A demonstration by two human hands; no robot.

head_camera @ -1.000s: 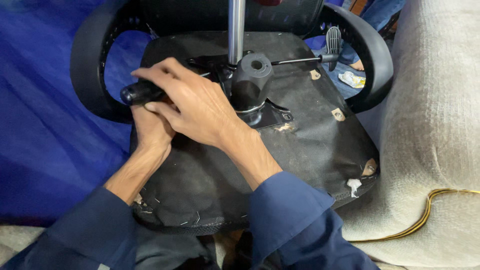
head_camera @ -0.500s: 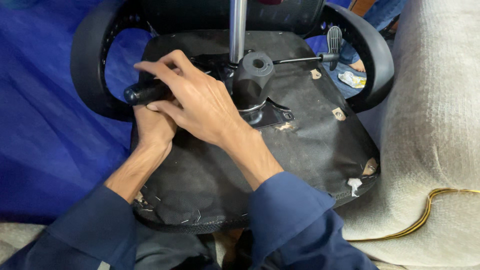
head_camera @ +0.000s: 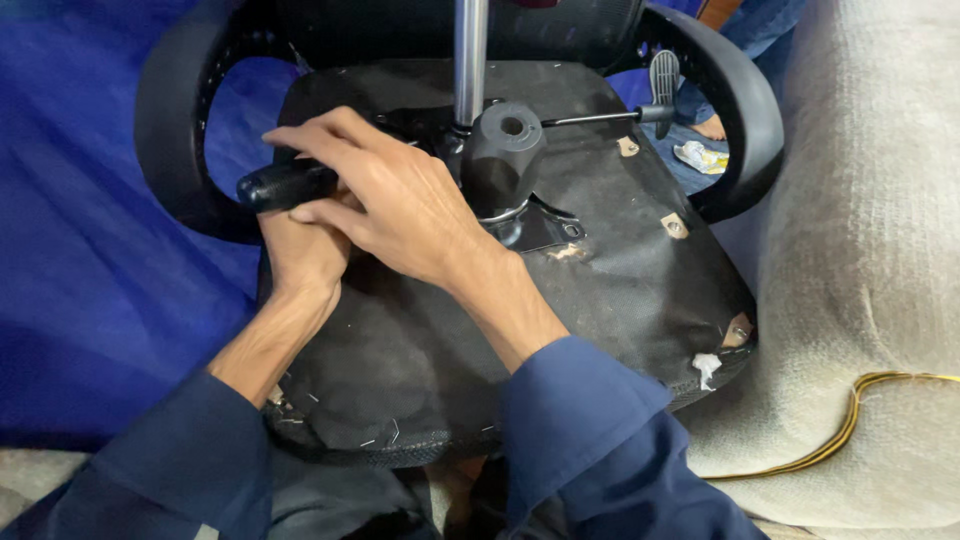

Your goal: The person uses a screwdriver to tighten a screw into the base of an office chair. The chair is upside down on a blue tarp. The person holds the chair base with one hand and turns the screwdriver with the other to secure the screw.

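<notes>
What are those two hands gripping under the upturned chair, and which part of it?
A black tool handle, probably a screwdriver's. The right hand wraps its top; the left hand supports beneath. The tip is hidden.

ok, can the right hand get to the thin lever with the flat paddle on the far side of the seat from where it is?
Probably yes. The right hand rests on the black handle, over the left hand. The lever lies exposed above the seat underside; only the metal column and its black hub stand between.
</notes>
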